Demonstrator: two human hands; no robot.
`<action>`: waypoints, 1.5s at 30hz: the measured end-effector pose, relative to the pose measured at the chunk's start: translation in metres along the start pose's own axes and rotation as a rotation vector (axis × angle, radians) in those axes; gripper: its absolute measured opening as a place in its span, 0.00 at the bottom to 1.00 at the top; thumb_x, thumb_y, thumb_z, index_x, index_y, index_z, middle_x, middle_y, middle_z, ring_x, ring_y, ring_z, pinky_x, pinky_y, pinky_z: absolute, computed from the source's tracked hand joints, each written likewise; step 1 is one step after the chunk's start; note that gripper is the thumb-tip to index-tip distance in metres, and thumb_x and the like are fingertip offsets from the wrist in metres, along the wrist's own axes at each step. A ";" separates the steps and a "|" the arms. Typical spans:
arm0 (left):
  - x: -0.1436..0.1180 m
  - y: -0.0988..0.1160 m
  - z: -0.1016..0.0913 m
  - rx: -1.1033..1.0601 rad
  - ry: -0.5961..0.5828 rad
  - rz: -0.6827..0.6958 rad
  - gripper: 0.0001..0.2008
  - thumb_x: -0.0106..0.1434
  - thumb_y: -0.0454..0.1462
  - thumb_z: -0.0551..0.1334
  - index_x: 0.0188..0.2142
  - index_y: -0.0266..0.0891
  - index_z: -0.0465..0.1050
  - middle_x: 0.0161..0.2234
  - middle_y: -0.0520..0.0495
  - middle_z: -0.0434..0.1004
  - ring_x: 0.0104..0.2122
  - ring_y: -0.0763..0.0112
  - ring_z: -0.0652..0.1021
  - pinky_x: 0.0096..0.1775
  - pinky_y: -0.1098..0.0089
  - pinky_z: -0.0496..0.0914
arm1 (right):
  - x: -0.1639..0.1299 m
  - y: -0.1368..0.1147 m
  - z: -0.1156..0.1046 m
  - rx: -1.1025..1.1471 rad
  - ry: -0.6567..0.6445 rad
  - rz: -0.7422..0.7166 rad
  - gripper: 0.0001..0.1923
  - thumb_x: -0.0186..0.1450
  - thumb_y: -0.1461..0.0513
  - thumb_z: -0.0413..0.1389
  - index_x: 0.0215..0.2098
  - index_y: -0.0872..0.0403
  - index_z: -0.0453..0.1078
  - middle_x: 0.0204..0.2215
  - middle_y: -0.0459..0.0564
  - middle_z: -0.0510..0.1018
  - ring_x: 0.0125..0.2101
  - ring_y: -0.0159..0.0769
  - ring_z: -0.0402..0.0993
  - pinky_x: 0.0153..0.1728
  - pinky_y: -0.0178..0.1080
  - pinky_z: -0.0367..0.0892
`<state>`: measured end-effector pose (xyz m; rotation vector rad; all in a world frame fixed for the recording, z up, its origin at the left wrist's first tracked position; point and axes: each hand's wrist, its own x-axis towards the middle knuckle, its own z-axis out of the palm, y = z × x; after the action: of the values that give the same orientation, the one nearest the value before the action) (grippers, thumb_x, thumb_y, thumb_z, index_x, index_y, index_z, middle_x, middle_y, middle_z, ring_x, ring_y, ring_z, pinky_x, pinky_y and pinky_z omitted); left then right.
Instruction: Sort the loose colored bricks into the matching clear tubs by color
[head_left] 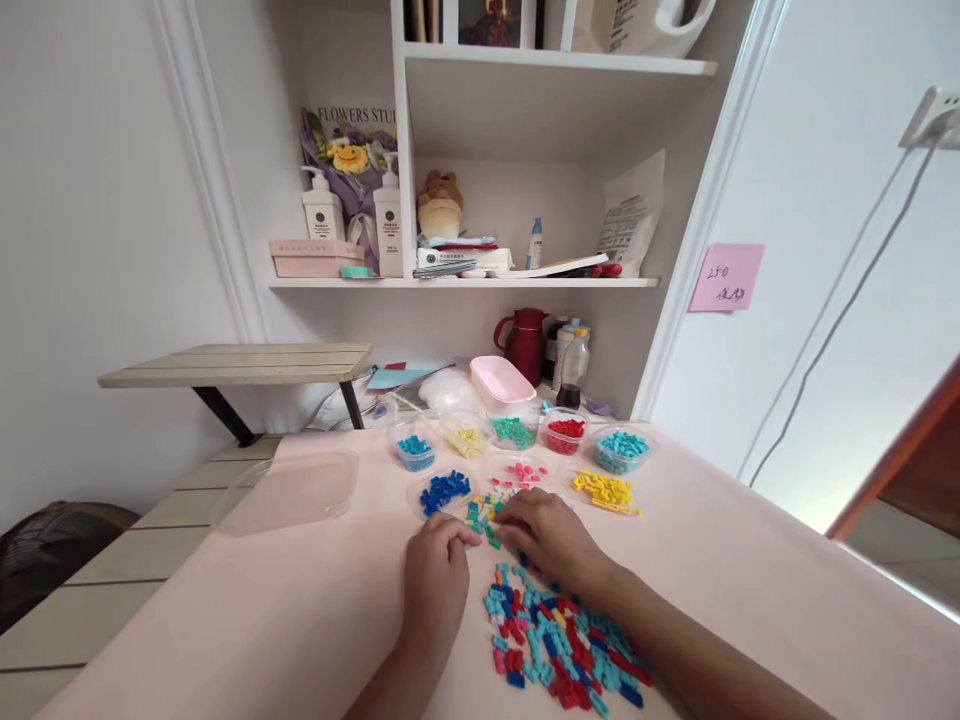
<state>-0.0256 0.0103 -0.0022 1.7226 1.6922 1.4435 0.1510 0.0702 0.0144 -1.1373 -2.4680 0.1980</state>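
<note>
My left hand rests on the pink tabletop, its fingers curled together and tips toward a small pile of green, yellow and white toy building bricks. Over that pile's right side bends my right hand, fingers drawn in and pointing down; whatever they pinch is hidden beneath them. Below the right hand and forearm spreads a larger loose heap of light blue, red and dark blue bricks. Just beyond the left hand is a clear tub of dark blue bricks.
Clear tubs hold yellow bricks, pink bricks, red bricks, green bricks, pale yellow bricks, turquoise bricks and blue bricks. A clear lid lies left. Behind stand a pink basin and red jug.
</note>
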 end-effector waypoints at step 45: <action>0.000 0.009 -0.008 0.311 -0.022 -0.246 0.15 0.59 0.30 0.48 0.30 0.44 0.73 0.38 0.52 0.79 0.38 0.67 0.77 0.38 0.70 0.64 | -0.003 -0.001 -0.010 0.297 -0.031 -0.090 0.03 0.58 0.65 0.61 0.31 0.52 0.75 0.33 0.46 0.79 0.37 0.35 0.72 0.42 0.35 0.63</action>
<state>-0.0276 0.0051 0.0084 1.5950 2.1209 1.0954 0.1561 0.0671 0.0229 -0.9025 -2.4079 0.5385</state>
